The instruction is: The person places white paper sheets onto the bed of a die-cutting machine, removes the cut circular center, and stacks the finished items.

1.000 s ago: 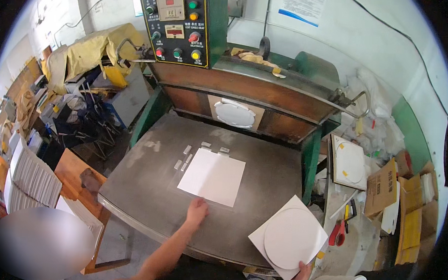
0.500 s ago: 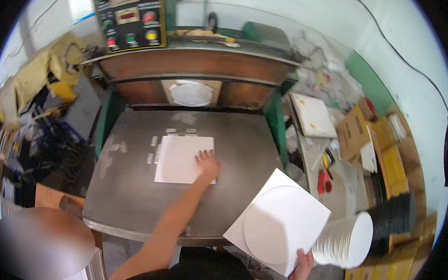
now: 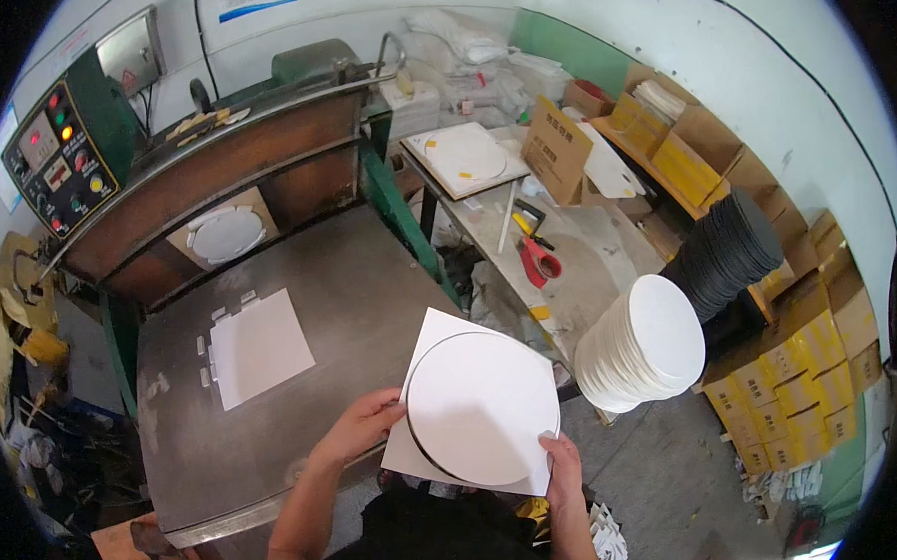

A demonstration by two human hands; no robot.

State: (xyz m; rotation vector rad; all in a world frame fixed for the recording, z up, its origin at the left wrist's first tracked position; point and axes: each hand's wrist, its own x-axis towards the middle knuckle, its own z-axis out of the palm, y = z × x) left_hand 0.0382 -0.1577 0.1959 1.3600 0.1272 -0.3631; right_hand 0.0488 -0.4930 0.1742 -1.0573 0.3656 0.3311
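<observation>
Both hands [image 3: 362,426] on white square sheet [image 3: 478,406] with die-cut disc.

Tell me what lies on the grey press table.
On the grey press table lies a white square sheet, with small pale tabs along two edges. Whatever is beneath the sheet is covered.

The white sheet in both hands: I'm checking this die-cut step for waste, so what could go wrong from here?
1. The disc looks cut through but sits in the sheet; held only at two edges by the left hand and right hand, it could drop out and dent.
2. The stack of discs leans, so a nudge might topple it.
</observation>
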